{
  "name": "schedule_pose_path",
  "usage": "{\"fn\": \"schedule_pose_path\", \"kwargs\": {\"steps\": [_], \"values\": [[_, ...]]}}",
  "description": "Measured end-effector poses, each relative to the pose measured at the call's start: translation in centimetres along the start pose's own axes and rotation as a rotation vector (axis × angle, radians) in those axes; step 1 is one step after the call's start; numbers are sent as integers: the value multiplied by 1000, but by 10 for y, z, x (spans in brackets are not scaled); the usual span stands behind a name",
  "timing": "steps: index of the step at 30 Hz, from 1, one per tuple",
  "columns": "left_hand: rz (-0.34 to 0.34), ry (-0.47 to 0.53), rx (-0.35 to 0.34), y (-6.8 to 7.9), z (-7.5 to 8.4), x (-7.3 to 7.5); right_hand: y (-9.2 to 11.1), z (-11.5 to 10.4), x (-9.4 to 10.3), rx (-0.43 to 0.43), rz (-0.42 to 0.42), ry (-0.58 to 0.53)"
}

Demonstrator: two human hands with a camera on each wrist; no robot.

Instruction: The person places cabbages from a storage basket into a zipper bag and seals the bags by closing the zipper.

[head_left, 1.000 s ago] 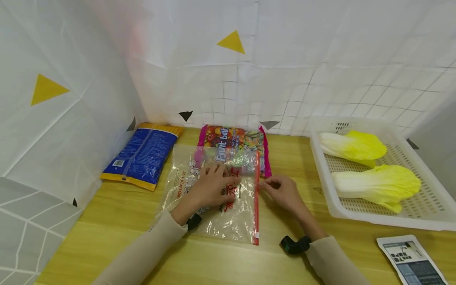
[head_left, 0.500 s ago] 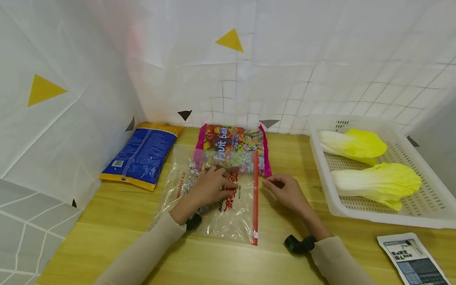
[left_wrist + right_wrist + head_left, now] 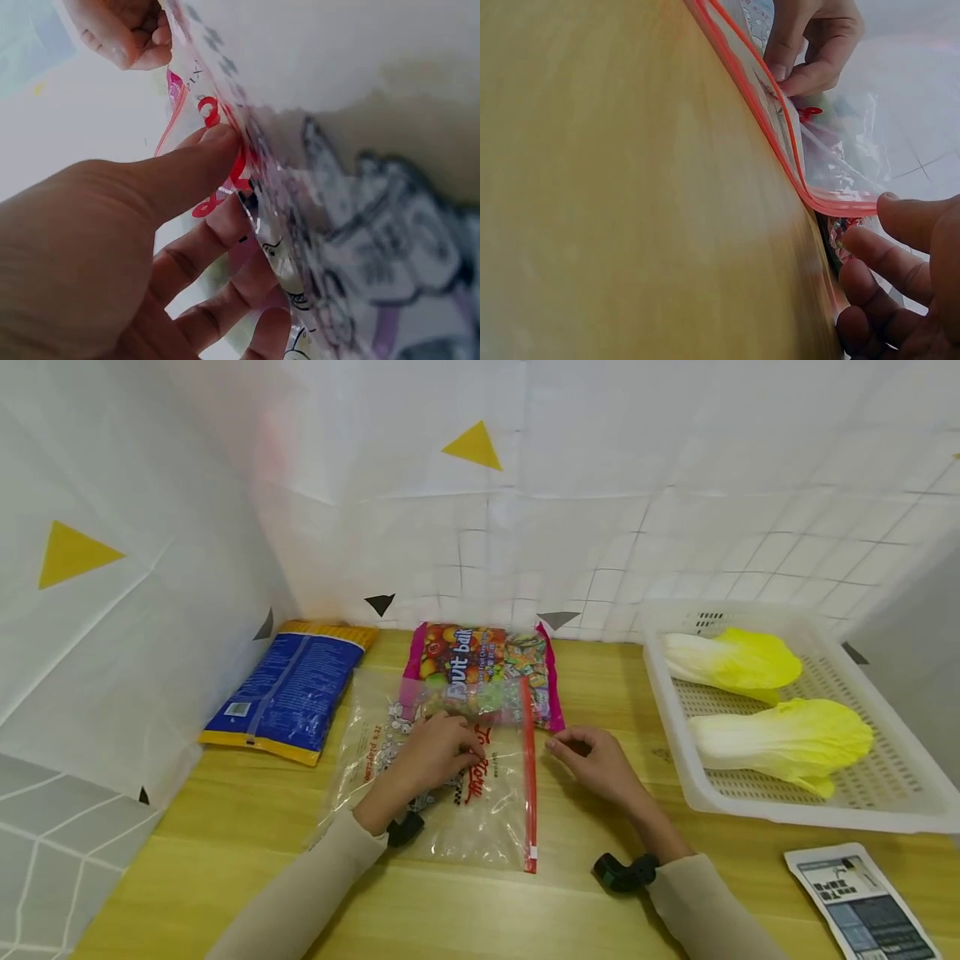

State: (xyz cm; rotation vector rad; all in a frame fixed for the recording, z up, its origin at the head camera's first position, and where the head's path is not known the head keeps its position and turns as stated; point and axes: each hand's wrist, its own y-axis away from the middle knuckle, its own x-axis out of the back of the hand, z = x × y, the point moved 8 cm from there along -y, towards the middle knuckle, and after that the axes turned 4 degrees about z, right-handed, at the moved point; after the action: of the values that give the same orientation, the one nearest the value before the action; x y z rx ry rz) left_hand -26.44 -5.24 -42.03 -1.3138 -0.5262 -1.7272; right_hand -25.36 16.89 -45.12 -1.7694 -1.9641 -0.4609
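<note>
A clear zip bag (image 3: 498,814) with a red zip edge and red lettering lies in the middle of the wooden table. My left hand (image 3: 432,752) is over its printed part and pinches the upper plastic layer between thumb and fingers. In the right wrist view, the red-edged mouth (image 3: 795,154) stands parted near that hand. My right hand (image 3: 600,766) hovers just right of the zip edge, thumb and fingers loosely bent, holding nothing. Partly under the bag's far end lies a fruit candy packet (image 3: 480,656) with pink ends.
A blue and yellow packet (image 3: 288,689) lies at the back left. To the right, a white plastic basket (image 3: 678,768) holds two heads of Chinese cabbage (image 3: 783,739). A white and grey pouch (image 3: 862,902) lies at the front right. White sheeting (image 3: 585,527) borders the table's back.
My left fingers have drawn together on the plastic, pinching it. My right hand has come slightly away from the zip edge. The head view has shifted a little.
</note>
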Motion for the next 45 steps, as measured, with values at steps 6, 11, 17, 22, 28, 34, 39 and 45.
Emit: {"fn": "schedule_pose_path", "kwargs": {"steps": [6,11,17,22,28,34,39,45], "values": [[20,45,12,1,-3,4,1,1,-1,12,-8,-33],[38,118,-4,0,-1,8,1,0,-1,13,0,-29],[92,272,-6,0,-1,14,0,-1,0,-1,7,-11],[129,376,-7,0,-1,19,0,-3,1,4,7,-12],[175,389,-17,0,2,25,1,-3,5,27,23,-66],[221,355,-80,1,9,30,3,-9,2,63,-22,-157],[253,367,-89,2,8,39,3,-10,-1,60,-12,-131],[336,401,-126,7,13,58,4,-7,-3,57,34,-89]]}}
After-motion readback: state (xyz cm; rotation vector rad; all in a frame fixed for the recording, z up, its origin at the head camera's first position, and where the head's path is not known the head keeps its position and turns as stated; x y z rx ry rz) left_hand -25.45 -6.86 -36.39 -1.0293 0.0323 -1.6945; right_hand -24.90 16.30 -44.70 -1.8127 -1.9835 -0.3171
